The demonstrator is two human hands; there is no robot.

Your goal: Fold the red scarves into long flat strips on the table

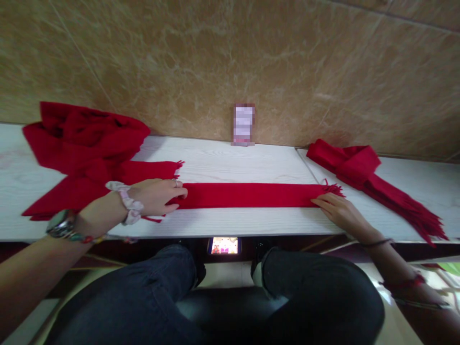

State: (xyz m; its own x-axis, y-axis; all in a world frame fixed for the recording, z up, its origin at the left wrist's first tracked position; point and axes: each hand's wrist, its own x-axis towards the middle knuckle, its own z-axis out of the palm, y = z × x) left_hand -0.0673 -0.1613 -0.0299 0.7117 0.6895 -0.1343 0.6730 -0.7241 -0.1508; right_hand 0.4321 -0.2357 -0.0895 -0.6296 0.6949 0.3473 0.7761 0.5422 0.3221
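A long red scarf lies flat and straight on the white tabletop, folded into a narrow strip with fringe at its right end. My left hand is closed on its left end, fingers bent over the cloth. At the other end, my right hand pinches the lower edge just short of the fringe. A heap of crumpled red scarves sits beyond my left wrist, partly hidden by that arm. Off to the right rests another red scarf, folded over on itself with its fringe pointing toward the front edge.
A brown marbled tile wall rises behind the white tabletop. A small blurred-out rectangular object stands against it. Below the front edge, a phone with a lit screen lies between my knees. A seam crosses the tabletop on the right.
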